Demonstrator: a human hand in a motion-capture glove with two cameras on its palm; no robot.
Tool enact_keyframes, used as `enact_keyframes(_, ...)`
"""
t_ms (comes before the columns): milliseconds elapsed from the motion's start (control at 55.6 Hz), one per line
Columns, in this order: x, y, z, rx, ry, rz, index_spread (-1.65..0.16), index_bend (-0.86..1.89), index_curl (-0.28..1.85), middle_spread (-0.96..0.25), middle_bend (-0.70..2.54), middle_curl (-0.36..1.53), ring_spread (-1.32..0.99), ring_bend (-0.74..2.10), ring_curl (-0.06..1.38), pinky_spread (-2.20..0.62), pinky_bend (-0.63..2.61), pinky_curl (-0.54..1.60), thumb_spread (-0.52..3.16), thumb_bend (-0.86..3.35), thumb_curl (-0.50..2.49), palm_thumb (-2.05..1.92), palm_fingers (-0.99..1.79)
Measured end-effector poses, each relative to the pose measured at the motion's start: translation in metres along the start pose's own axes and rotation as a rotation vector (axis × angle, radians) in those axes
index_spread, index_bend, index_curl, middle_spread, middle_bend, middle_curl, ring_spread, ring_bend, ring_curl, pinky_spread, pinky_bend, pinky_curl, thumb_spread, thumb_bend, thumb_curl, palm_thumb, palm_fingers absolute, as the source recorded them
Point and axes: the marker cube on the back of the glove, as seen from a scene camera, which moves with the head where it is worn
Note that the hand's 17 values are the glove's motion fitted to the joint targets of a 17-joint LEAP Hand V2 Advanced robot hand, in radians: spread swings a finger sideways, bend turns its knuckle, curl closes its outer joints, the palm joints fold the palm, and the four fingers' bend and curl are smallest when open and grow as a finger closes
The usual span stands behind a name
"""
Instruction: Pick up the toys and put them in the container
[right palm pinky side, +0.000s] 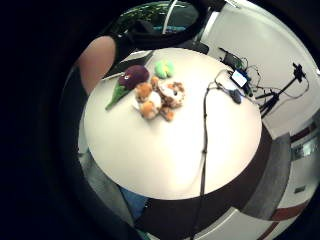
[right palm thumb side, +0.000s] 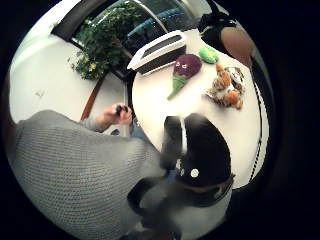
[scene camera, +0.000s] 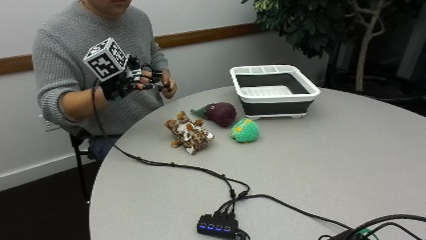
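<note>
The gloved right hand (scene camera: 126, 80) is held above the tabletop (scene camera: 346, 150) edge, fingers relaxed, nothing gripped. 3 toys lie clustered: giraffe (scene camera: 188, 133), eggplant (scene camera: 217, 113), green ball (scene camera: 245, 130). The container (scene camera: 274, 91) sits at 2 o'clock from them.

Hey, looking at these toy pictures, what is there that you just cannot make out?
- Gloved right hand, outside view: the marker cube hides its fingers, so their pose is unclear.
- Container, outside view: its near wall hides part of the floor inside.
- Green toy, little finger side palm view: too small to tell what it is.
- Spotted plush: its underside is against the table.
</note>
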Motion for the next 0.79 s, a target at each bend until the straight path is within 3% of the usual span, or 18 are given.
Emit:
enact_keyframes(126,0.002,-0.011,-0.005,0.001,0.055,-0.011,-0.23,0.33,0.13,-0.17,0.17,0.05,-0.2,0.28,0.08,-0.01,0.44,0.15,0.93,0.05,0.03,0.02,0.37)
enact_keyframes(288,0.004,-0.02,-0.005,-0.024,0.057,0.003,-0.3,0.32,0.19,-0.21,0.17,0.1,-0.28,0.32,0.12,-0.02,0.48,0.2,1.3,0.05,0.1,0.0,0.32)
enact_keyframes(557,-0.007,-0.043,0.01,-0.067,0.054,-0.011,-0.34,0.31,0.26,-0.24,0.18,0.15,-0.31,0.35,0.14,-0.01,0.52,0.25,1.5,0.02,0.17,-0.01,0.28)
enact_keyframes(791,0.01,-0.119,0.029,-0.169,0.09,-0.01,-0.36,0.28,0.3,-0.25,0.17,0.19,-0.32,0.38,0.17,-0.01,0.56,0.28,1.53,-0.01,0.2,-0.01,0.22)
